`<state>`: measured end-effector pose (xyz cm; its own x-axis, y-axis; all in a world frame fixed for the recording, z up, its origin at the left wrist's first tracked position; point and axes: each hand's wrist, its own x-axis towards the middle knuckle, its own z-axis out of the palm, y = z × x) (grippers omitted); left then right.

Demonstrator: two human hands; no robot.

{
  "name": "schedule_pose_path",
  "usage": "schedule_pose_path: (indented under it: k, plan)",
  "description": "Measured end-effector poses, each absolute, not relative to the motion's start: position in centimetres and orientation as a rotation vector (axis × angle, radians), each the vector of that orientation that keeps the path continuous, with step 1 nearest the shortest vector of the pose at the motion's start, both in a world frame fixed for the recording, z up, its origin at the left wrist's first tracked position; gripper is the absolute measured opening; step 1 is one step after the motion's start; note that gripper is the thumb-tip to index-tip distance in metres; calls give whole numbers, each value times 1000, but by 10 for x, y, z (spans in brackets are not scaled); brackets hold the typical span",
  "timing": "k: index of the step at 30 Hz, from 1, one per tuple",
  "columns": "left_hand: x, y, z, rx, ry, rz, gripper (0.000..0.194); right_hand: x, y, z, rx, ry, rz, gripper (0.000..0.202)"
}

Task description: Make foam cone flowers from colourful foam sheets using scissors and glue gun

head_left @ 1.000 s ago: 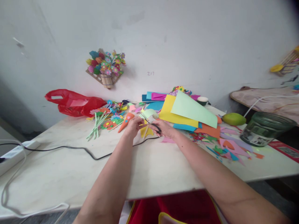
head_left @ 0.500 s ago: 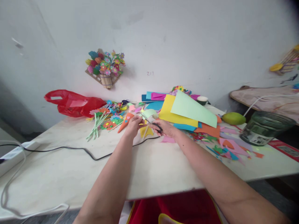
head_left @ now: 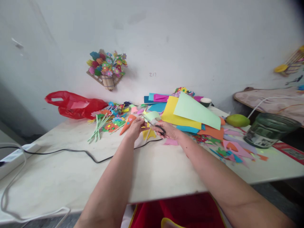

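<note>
My right hand [head_left: 170, 129] is wrapped round the black handles of a pair of scissors [head_left: 161, 129], whose blades point left toward my left hand [head_left: 136, 127]. The left fingers are pinched together near the blade tips. What lies between them is too small to make out. Just left of that hand is an orange cone [head_left: 127, 124] with small hearts on it. Beneath the scissors lies a yellow foam piece [head_left: 149, 134], and behind them a curled pale green piece [head_left: 154, 115].
Flowers and pale green stems [head_left: 98, 128] lie left, before a red plastic bag [head_left: 76, 106]. Foam sheets [head_left: 197, 110] and scraps [head_left: 234, 152] spread right, near a green glass jar [head_left: 268, 131] and a yellow-green fruit [head_left: 237, 120]. A black cable [head_left: 87, 154] crosses the table [head_left: 59, 177].
Both hands and the scissors stay almost in place. My left hand shows only a slight shift of the fingers.
</note>
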<state>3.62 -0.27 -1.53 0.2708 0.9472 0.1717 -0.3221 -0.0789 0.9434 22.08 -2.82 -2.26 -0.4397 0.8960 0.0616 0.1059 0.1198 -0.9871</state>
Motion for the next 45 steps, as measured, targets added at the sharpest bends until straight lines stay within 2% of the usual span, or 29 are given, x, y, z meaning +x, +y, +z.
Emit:
schedule_pose_path:
  k: [19,30,33,40,45]
  plan:
    - [46,-5,-13,1452,1030,1287,30,220,-29,-22,-1026,-1638,1432,35]
    - [48,-9,-10,1309,994,1215,21,211,-38,-14,-1062,-1737,1166,37]
    - [51,-10,-8,1288,970,1230,19,210,-36,-17,-1112,-1773,948,35]
    - [55,-10,-7,1259,696,1342,21,204,-45,-14,-1437,-2004,-124,30]
    - [56,-12,-1,1264,537,1328,24,196,-54,-11,-1543,-2043,-449,34]
